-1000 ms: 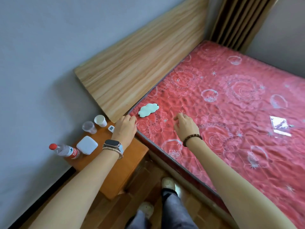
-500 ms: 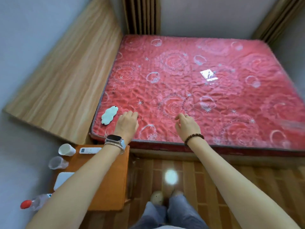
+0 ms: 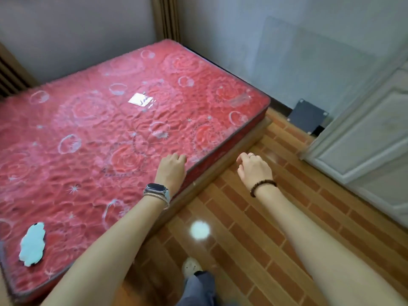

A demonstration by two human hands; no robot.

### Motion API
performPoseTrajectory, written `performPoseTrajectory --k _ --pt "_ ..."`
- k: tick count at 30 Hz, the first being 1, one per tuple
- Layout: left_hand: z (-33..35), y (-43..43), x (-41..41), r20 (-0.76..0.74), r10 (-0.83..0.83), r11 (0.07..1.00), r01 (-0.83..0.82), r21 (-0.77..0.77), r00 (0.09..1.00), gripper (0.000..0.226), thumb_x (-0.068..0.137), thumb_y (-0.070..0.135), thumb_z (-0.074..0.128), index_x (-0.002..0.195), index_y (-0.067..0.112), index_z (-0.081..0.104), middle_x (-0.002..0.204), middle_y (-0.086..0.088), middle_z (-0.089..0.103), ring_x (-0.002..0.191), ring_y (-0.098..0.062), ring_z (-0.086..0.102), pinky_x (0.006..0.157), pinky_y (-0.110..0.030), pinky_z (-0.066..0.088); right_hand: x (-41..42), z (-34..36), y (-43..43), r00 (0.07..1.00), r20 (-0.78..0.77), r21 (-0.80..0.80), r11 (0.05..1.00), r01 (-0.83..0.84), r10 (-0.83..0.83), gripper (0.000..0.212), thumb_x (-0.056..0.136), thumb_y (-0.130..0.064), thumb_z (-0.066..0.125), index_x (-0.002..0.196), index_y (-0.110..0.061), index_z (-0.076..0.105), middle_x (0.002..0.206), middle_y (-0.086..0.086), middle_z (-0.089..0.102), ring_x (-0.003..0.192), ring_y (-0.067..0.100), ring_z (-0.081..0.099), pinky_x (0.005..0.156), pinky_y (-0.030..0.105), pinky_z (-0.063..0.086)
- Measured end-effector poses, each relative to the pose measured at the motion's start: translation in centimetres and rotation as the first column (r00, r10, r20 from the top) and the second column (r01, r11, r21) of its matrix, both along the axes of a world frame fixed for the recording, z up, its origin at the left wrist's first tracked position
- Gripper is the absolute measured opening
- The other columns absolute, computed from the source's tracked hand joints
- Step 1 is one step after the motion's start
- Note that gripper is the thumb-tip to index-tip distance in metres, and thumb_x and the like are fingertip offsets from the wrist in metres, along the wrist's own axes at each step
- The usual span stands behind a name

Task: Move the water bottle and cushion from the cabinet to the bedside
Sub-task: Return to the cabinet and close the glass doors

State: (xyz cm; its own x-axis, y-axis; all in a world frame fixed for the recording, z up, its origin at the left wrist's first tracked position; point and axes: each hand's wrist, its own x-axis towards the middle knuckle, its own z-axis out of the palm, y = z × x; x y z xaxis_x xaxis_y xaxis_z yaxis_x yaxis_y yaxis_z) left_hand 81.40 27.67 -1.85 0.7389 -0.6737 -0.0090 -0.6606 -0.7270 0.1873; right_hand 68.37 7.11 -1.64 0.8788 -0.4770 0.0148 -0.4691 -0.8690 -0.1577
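Observation:
Neither the water bottle nor the bedside cabinet shows in the head view. A red quilted mattress point(image 3: 106, 138) fills the left half. A small pale cloud-shaped pad point(image 3: 32, 244) lies near its lower left corner. My left hand point(image 3: 171, 171), with a watch on the wrist, hovers over the mattress's near edge with fingers curled and nothing in it. My right hand point(image 3: 254, 171), with a bead bracelet on the wrist, hangs over the floor beside the bed, fingers curled and also empty.
A white panelled door point(image 3: 364, 140) stands at the right. A dark flat panel point(image 3: 308, 117) leans against the far wall past the bed's foot. The floor point(image 3: 276, 217) is brown wood strips, and my shoe point(image 3: 191, 266) is on it below.
The view has swung right, away from the headboard. The bedside cabinet, bottle and cups have left the frame and the door has come in. Both hands stay empty.

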Motion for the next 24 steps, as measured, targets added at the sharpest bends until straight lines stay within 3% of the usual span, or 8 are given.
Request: performPoseTrajectory --k 11,24 --pt "0.4 -9.5 -15.2 0.092 -0.421 0.907 0.417 0.065 0.902 0.015 0.088 0.005 0.044 0.1 0.007 0.053 0.1 -0.012 0.058 0.095 -0.033 0.055 0.078 -0.041 0.041 -22.1 0.9 -3.4 0.918 0.041 -0.049 0.917 0.396 -0.395 0.018 0.095 -0.024 0.048 0.109 -0.018 0.058 0.106 0.004 0.064 0.098 0.026 0.059 0.08 0.037 0.05" --pt "1.7 -19.5 -31.3 0.124 -0.726 0.685 0.728 0.036 0.677 0.023 0.09 0.003 0.044 0.11 0.008 0.055 0.106 -0.01 0.06 0.097 -0.03 0.056 0.082 -0.038 0.043 -42.7 2.7 -4.3 0.666 0.052 -0.011 0.666 0.746 -0.744 0.016 0.095 -0.022 0.049 0.107 -0.018 0.06 0.107 0.003 0.064 0.098 0.024 0.06 0.077 0.034 0.05"
